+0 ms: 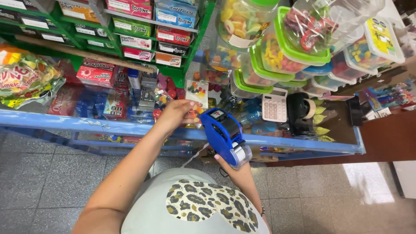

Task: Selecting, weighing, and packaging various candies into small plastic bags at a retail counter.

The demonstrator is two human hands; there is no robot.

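The left hand point(175, 113) is pinching 1 small clear candy bag point(197, 99) over the blue shelf rail point(86, 125), fingers closed on its edge. The right hand point(229, 167) is wrapping the blue plastic price labeller point(224, 134), fingers curled tight around its grip. The slick, crinkly film could be slipping from the pinch, or the label landing crooked.
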